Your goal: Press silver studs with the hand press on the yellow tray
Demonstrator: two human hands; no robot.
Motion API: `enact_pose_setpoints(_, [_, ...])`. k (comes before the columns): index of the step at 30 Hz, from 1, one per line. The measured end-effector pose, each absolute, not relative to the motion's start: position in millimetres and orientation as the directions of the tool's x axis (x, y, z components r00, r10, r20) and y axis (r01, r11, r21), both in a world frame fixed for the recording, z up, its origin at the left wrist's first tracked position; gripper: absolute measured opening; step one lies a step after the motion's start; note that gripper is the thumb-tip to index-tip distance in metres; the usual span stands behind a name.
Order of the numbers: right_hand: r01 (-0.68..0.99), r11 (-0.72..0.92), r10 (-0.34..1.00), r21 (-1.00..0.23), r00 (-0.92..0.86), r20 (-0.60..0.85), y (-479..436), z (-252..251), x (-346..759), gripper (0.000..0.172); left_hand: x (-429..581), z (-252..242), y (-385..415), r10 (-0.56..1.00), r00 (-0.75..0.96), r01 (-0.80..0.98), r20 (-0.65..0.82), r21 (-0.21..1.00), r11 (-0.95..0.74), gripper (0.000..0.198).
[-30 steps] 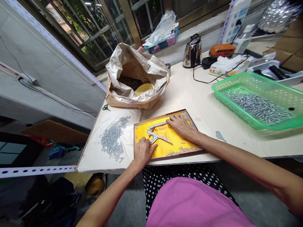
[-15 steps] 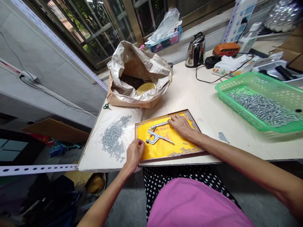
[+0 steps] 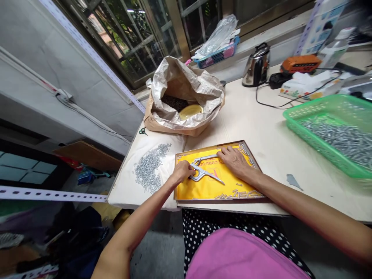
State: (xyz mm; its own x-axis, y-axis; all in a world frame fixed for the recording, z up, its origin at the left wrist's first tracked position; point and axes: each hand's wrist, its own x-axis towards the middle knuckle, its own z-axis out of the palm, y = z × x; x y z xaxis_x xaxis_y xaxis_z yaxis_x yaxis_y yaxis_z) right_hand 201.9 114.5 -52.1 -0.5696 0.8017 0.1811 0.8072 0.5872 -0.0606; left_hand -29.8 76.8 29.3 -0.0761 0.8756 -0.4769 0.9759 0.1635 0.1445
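A yellow tray with a brown rim (image 3: 209, 188) lies at the table's front edge. Metal pliers-like tool (image 3: 205, 175) rests on it. My left hand (image 3: 182, 171) is at the tool's jaw end, fingers curled in a pinch on something I cannot make out. My right hand (image 3: 235, 159) lies on the tray beside the tool's upper handle, fingers stretched flat. Small metal pins (image 3: 235, 192) lie scattered along the tray's near and right edges. A heap of the same pins (image 3: 149, 167) lies on the white cloth (image 3: 128, 190) left of the tray.
A crumpled paper sack (image 3: 186, 97) with dark contents and a yellow disc stands behind the tray. A green basket (image 3: 334, 131) of pins sits at right. Kettle (image 3: 257, 66), cables, an orange box (image 3: 300, 62) and a blue basket (image 3: 216, 54) line the back. Small scissors (image 3: 142, 131) lie near the sack.
My left hand went from the tray's left rim back onto the tray, to the tool's jaw. My right hand stayed put. The view shifted, so everything sits further right.
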Motion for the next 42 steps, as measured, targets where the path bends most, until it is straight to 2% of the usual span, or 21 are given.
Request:
enact_pose_setpoints(4, [0.794,0.607,0.782,-0.040,-0.586,0.212,116.9,-59.5,202.5,0.021,-25.4,33.4,77.6,0.866,-0.128,0.981,-0.483,0.064,0.181,0.012])
enact_pose_setpoints(9, [0.801,0.597,0.788,-0.037,-0.578,0.214,117.0,-59.8,201.3,0.021,-39.8,37.2,82.6,0.851,-0.138,0.957,-0.507,0.155,0.247,0.012])
enact_pose_setpoints(11, [0.799,0.600,0.788,-0.050,-0.578,0.211,116.8,-58.7,201.4,0.021,-51.0,40.7,82.0,0.886,-0.176,0.957,-0.428,0.137,0.256,0.014])
enact_pose_setpoints(13, [0.796,0.602,0.787,-0.059,-0.579,0.214,116.8,-58.1,201.6,0.021,-59.6,44.1,77.4,0.934,-0.215,0.964,-0.285,0.090,0.249,0.017])
enact_pose_setpoints(16, [0.799,0.601,0.785,-0.039,-0.580,0.218,116.5,-57.5,201.7,0.022,-60.6,45.3,65.3,0.975,-0.147,0.982,-0.165,0.091,0.163,0.019])
enact_pose_setpoints(19, [0.805,0.594,0.790,-0.016,-0.579,0.203,115.7,-56.8,201.1,0.022,-48.2,40.9,56.7,0.976,-0.042,0.989,-0.215,0.129,0.071,0.021])
enact_pose_setpoints(24, [0.808,0.589,0.794,-0.015,-0.575,0.199,114.4,-56.5,200.5,0.020,-27.9,34.1,63.5,0.911,-0.179,0.976,-0.372,0.052,0.213,0.034])
enact_pose_setpoints(29, [0.801,0.598,0.781,-0.010,-0.580,0.230,115.2,-61.2,202.0,0.020,-29.5,33.1,74.5,0.851,-0.195,0.963,-0.487,0.070,0.260,0.018])
enact_pose_setpoints(33, [0.787,0.617,0.762,-0.021,-0.590,0.265,116.4,-64.7,203.7,0.019,-39.4,30.0,75.9,0.831,-0.175,0.932,-0.528,0.184,0.313,0.014])
enact_pose_setpoints(36, [0.786,0.618,0.759,-0.022,-0.589,0.278,117.1,-66.0,204.2,0.019,-49.8,30.2,72.8,0.885,-0.210,0.924,-0.415,0.211,0.318,0.012])
enact_pose_setpoints(42, [0.787,0.617,0.757,-0.005,-0.593,0.274,118.0,-67.6,203.7,0.018,-95.7,36.3,68.4,0.967,-0.255,0.965,-0.025,0.059,0.256,0.024])
